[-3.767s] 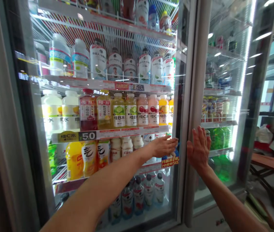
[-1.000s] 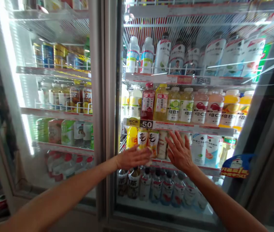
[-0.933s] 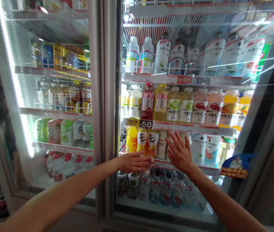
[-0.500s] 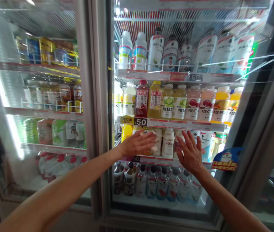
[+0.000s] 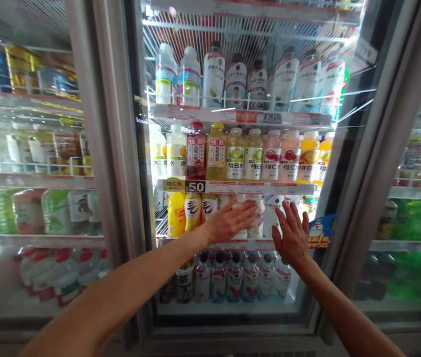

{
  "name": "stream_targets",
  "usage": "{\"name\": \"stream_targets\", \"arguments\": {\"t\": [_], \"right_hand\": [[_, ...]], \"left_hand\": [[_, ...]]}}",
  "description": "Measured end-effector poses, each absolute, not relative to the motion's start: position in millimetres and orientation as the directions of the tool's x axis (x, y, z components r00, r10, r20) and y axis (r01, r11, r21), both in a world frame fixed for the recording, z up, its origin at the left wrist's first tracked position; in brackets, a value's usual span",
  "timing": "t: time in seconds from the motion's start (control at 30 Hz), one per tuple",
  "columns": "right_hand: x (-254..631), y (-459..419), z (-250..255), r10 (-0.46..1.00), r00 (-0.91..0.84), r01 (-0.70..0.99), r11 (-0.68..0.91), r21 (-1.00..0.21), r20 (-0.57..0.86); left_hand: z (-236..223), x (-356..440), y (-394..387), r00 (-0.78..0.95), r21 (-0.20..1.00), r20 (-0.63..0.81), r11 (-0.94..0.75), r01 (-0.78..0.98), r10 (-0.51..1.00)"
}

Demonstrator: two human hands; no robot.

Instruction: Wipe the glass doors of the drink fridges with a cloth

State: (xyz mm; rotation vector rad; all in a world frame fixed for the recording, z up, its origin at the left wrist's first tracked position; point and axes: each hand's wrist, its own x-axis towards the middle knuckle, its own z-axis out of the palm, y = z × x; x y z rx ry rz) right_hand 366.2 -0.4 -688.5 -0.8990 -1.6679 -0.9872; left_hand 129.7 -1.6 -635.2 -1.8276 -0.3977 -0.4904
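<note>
Both my arms reach forward in front of a glass-door drinks fridge. My left hand [image 5: 232, 219] has its fingers stretched out and holds nothing. It covers part of the third shelf, beside the yellow bottles with black lettering [image 5: 193, 209]. My right hand [image 5: 291, 237] is raised with its fingers apart, also holding nothing. Behind its fingertips stands a white-labelled bottle [image 5: 272, 210]. Whether either hand touches the glass I cannot tell.
Juice bottles [image 5: 235, 157] line the shelf above the hands, over a price tag [image 5: 195, 186]. Dark-capped bottles [image 5: 234, 275] fill the bottom shelf. A blue sticker [image 5: 321, 232] is on the right. Thick door frames [image 5: 111, 148] separate this fridge from stocked neighbours.
My view has shifted right, so the shelves sit further left. Both hands have moved right across the shelves, the left hand coming closer to the right. Both stay open.
</note>
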Motion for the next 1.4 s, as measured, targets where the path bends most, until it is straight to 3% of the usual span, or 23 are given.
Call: {"name": "stream_targets", "arguments": {"t": [0.07, 0.1, 0.2, 0.27, 0.43, 0.47, 0.57, 0.63, 0.73, 0.8, 1.0, 1.17, 1.23, 1.33, 1.4], "right_hand": [[373, 0, -690, 0.125, -0.276, 0.9, 0.382, 0.21, 0.953], [377, 0, -691, 0.13, -0.274, 0.905, 0.371, 0.21, 0.953], [390, 2, -692, 0.132, -0.228, 0.929, 0.326, 0.175, 0.965], [399, 4, -691, 0.132, -0.195, 0.944, 0.295, 0.149, 0.972], [422, 7, -693, 0.148, -0.157, 0.965, 0.234, 0.119, 0.977], [427, 7, -693, 0.149, -0.149, 0.967, 0.228, 0.112, 0.978], [443, 7, -694, 0.144, -0.112, 0.974, 0.214, 0.08, 0.983], [454, 6, -695, 0.146, -0.087, 0.979, 0.198, 0.057, 0.986], [469, 4, -696, 0.164, -0.072, 0.985, 0.167, 0.044, 0.984], [477, 3, -696, 0.166, -0.071, 0.988, 0.149, 0.047, 0.984], [492, 5, -689, 0.113, -0.034, 0.992, 0.124, 0.02, 0.993], [501, 5, -686, 0.11, -0.042, 0.993, 0.114, 0.029, 0.993], [505, 5, -685, 0.098, -0.029, 0.994, 0.104, 0.019, 0.995], [504, 5, -681, 0.089, -0.021, 0.994, 0.108, 0.011, 0.996], [500, 5, -675, 0.087, -0.03, 0.992, 0.126, 0.019, 0.996]], "left_hand": [[-633, 141, 1, 0.926, -0.871, 0.378, -0.339, 0.357, 0.003], [-629, 147, 3, 0.928, -0.87, 0.374, -0.343, 0.354, 0.009], [-611, 162, 6, 0.815, -0.765, 0.573, -0.303, 0.568, 0.08], [-606, 173, 8, 0.772, -0.722, 0.629, -0.301, 0.624, 0.092], [-619, 204, 12, 0.953, -0.865, 0.304, -0.418, 0.277, 0.003], [-617, 211, 14, 0.944, -0.857, 0.331, -0.416, 0.303, 0.006], [-603, 230, 21, 0.805, -0.739, 0.592, -0.371, 0.562, 0.04], [-601, 240, 24, 0.778, -0.72, 0.628, -0.367, 0.589, 0.016], [-608, 253, 27, 0.928, -0.858, 0.364, -0.419, 0.298, -0.085], [-608, 262, 29, 0.965, -0.883, 0.239, -0.437, 0.171, -0.106], [-584, 293, 35, 0.86, -0.781, 0.51, -0.421, 0.462, 0.0], [-584, 310, 41, 0.984, -0.884, 0.137, -0.462, 0.071, -0.11], [-568, 314, 43, 0.973, -0.876, 0.221, -0.451, 0.169, -0.066], [-543, 317, 44, 0.881, -0.808, 0.474, -0.404, 0.428, -0.015], [-537, 316, 42, 0.871, -0.807, 0.49, -0.394, 0.44, -0.031]]}}
